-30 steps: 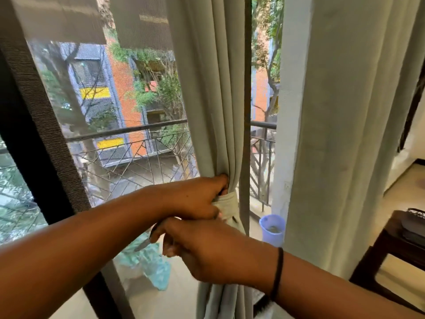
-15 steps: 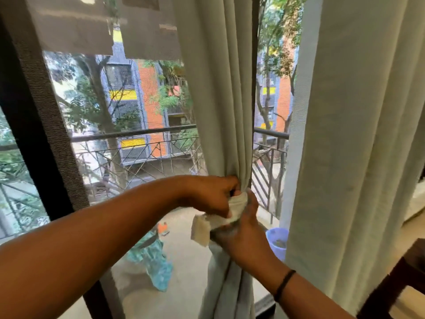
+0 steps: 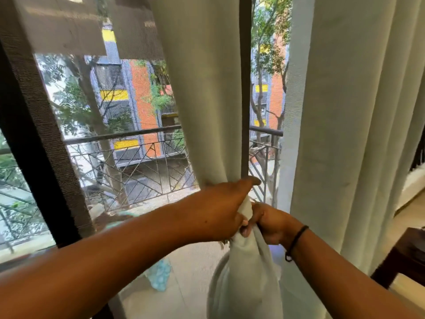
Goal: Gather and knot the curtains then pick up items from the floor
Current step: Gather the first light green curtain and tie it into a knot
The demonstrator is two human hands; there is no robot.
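Observation:
A pale grey-green curtain [image 3: 202, 93] hangs in the middle of the window, bunched tight at waist height. My left hand [image 3: 220, 208] grips the gathered cloth from the left, fingers wrapped round the bunch. My right hand [image 3: 271, 224], with a black band at the wrist, grips the same bunch from the right, just below. Under both hands the fabric bulges out in a loose blurred loop [image 3: 246, 272]. A second, wider curtain [image 3: 349, 134] hangs untied on the right.
A dark mesh screen frame [image 3: 39, 143] slants down the left. Behind the glass lies a balcony with a metal railing [image 3: 128, 157] and a turquoise object [image 3: 159, 275] on its floor. A dark wooden table [image 3: 404, 256] stands at the right edge.
Both hands have stayed on the bunched curtain. The right hand moved from below and in front of the bunch to its right side, and the cloth under the hands now bulges into a loop.

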